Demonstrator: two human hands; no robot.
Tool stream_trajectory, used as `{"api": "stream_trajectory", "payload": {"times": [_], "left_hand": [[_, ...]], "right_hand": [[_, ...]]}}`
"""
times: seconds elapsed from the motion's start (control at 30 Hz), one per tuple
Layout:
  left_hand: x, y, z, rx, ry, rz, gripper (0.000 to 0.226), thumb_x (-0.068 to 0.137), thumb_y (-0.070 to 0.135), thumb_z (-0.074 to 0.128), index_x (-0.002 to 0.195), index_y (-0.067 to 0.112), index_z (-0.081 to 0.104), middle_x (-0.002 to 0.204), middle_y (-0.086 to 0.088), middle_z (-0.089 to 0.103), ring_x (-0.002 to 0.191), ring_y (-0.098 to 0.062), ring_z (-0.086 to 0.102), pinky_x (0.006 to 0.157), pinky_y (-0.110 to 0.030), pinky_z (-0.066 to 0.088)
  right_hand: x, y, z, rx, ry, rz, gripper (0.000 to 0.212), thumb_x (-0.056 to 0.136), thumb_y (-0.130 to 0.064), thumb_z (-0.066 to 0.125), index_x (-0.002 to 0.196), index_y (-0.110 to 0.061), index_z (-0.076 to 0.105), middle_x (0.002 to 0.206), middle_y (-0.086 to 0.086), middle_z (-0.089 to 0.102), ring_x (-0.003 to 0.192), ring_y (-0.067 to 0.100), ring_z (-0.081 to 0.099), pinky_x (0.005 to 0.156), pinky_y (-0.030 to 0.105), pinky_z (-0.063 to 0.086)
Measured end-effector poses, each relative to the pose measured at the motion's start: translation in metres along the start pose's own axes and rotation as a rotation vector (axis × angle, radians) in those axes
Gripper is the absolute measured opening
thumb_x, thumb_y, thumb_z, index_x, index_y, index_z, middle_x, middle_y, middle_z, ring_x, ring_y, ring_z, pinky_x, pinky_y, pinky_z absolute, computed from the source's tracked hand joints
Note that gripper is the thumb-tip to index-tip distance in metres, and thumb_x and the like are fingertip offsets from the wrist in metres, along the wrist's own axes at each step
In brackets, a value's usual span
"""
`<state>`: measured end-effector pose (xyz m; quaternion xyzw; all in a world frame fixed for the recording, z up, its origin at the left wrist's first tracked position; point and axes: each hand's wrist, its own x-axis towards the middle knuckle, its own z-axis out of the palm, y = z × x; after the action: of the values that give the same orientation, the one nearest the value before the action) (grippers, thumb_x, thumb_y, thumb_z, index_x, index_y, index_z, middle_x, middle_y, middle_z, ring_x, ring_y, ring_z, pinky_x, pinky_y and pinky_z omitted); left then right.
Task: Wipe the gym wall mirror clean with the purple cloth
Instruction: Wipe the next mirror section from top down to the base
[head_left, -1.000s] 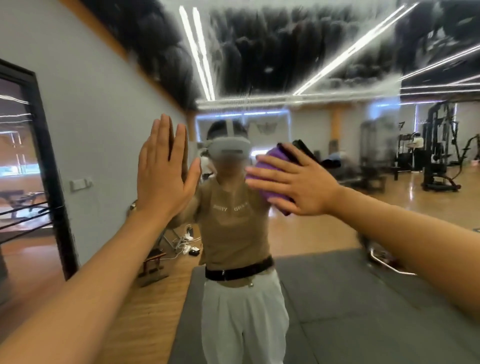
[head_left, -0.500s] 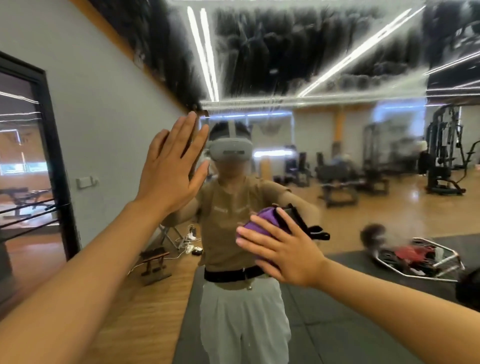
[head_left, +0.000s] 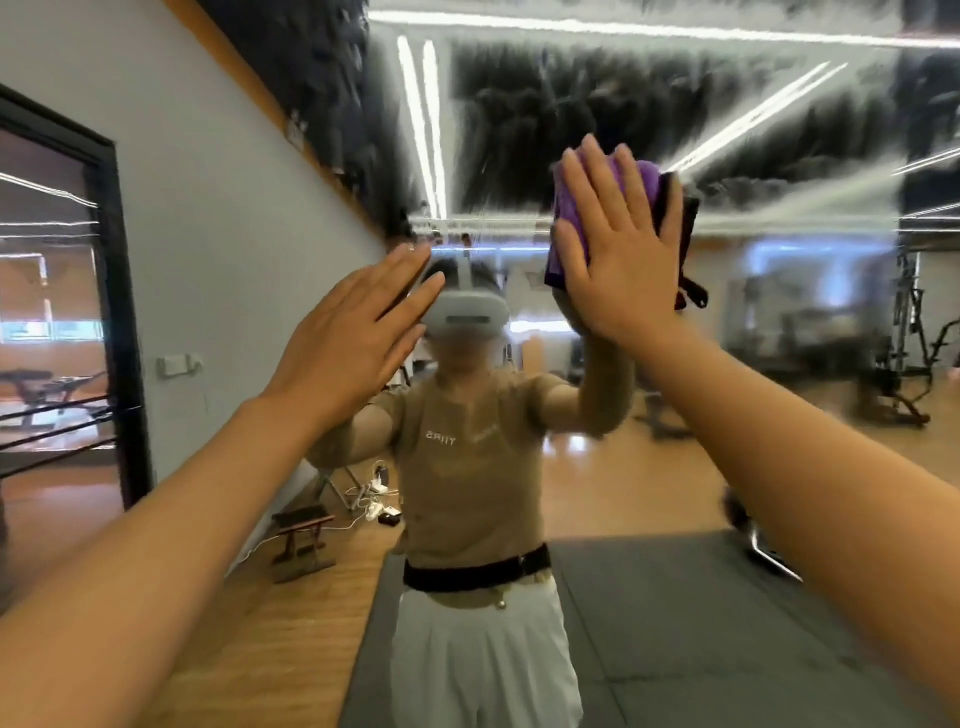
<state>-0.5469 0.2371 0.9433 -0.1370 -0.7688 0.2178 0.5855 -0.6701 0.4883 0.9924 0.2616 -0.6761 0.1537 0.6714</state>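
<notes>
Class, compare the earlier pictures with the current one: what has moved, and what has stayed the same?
The right hand swept the purple cloth down the mirror, then up high. The left hand tilted rightward. Both hands stay flat against the glass, the cloth still pressed, never released.

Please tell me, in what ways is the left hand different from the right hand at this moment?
The right hand presses the purple cloth flat on the mirror; the left hand has no cloth under it. The right hand is higher, above the reflected headset; the left hand sits lower, level with it. The right hand's fingers point up; the left hand's fingers lean to the right. Both are open with straight fingers, palms toward the glass.
</notes>
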Motion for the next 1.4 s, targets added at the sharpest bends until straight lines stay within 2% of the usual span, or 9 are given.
{"api": "stream_trajectory", "payload": {"times": [0.1,0.23,0.37,0.53,0.77,0.97,1.1,1.23,1.4], "left_hand": [[-0.004,0.0,0.002,0.017,0.017,-0.032,0.054,0.107,0.032,0.036,0.156,0.009,0.035,0.163,-0.011,0.029,0.15,-0.027,0.026,0.12,-0.033,0.017],[-0.006,0.0,0.008,0.025,0.035,-0.032,0.054,0.108,0.032,0.034,0.156,0.007,0.034,0.164,-0.011,0.028,0.152,-0.026,0.024,0.123,-0.034,0.013],[-0.006,-0.003,0.01,0.026,0.027,-0.014,0.054,0.108,0.031,0.033,0.157,0.007,0.031,0.165,-0.012,0.026,0.153,-0.027,0.022,0.125,-0.035,0.011],[-0.005,-0.009,0.007,0.01,0.016,0.018,0.056,0.108,0.034,0.033,0.158,0.008,0.03,0.165,-0.011,0.025,0.153,-0.024,0.02,0.125,-0.028,0.005],[-0.009,-0.01,0.008,-0.013,0.077,-0.015,0.058,0.107,0.033,0.036,0.158,0.007,0.027,0.166,-0.01,0.019,0.155,-0.023,0.014,0.127,-0.032,0.006],[-0.015,-0.017,0.005,0.08,0.145,-0.177,0.06,0.105,0.032,0.037,0.157,0.003,0.028,0.165,-0.014,0.023,0.153,-0.026,0.018,0.126,-0.033,-0.004],[-0.023,-0.026,0.002,0.045,0.106,-0.213,0.061,0.106,0.033,0.033,0.159,0.004,0.024,0.167,-0.013,0.019,0.154,-0.024,0.015,0.126,-0.031,-0.004],[-0.03,-0.038,-0.004,-0.01,0.042,-0.167,0.062,0.106,0.035,0.031,0.16,0.008,0.018,0.168,-0.007,0.012,0.154,-0.011,0.0,0.125,-0.026,-0.006],[-0.032,-0.047,-0.01,-0.011,0.007,-0.132,0.061,0.106,0.035,0.031,0.16,0.011,0.018,0.167,-0.002,0.009,0.153,-0.006,-0.004,0.123,-0.022,-0.008]], "right_hand": [[-0.022,-0.038,0.009,-0.006,0.041,0.106,0.057,0.108,-0.042,0.027,0.161,-0.022,0.027,0.168,-0.002,0.022,0.156,0.024,0.015,0.124,0.057,0.004],[-0.1,-0.051,0.01,-0.011,-0.067,-0.35,0.057,0.108,-0.045,0.023,0.16,-0.023,0.029,0.168,0.0,0.023,0.155,0.029,0.019,0.124,0.057,0.003],[-0.185,-0.04,0.006,-0.006,-0.281,-0.882,0.058,0.106,-0.045,0.036,0.161,-0.028,0.025,0.169,-0.007,0.017,0.156,0.023,0.013,0.125,0.056,-0.001],[-0.136,-0.018,0.005,0.055,-0.388,-1.198,0.062,0.102,-0.043,0.047,0.159,-0.03,0.03,0.167,-0.009,0.023,0.156,0.017,0.013,0.126,0.052,-0.002],[0.014,-0.014,0.003,-0.051,-0.137,-0.634,0.057,0.106,-0.047,0.028,0.159,-0.026,0.03,0.165,-0.001,0.029,0.154,0.023,0.022,0.124,0.057,0.009],[0.015,-0.068,0.019,-0.013,0.006,-0.151,0.059,0.107,-0.046,0.026,0.161,-0.024,0.027,0.168,-0.002,0.023,0.156,0.025,0.017,0.123,0.058,0.007],[-0.056,-0.088,0.022,-0.013,-0.067,-0.513,0.058,0.107,-0.046,0.026,0.161,-0.024,0.027,0.167,-0.001,0.023,0.155,0.028,0.017,0.122,0.061,0.013],[-0.132,-0.082,0.018,0.012,-0.236,-0.903,0.057,0.106,-0.046,0.033,0.16,-0.028,0.028,0.167,-0.006,0.021,0.157,0.023,0.012,0.125,0.056,0.002],[-0.084,-0.066,0.018,0.044,-0.375,-1.192,0.061,0.103,-0.047,0.043,0.16,-0.029,0.029,0.167,-0.01,0.022,0.156,0.014,0.011,0.125,0.054,-0.001]]}}
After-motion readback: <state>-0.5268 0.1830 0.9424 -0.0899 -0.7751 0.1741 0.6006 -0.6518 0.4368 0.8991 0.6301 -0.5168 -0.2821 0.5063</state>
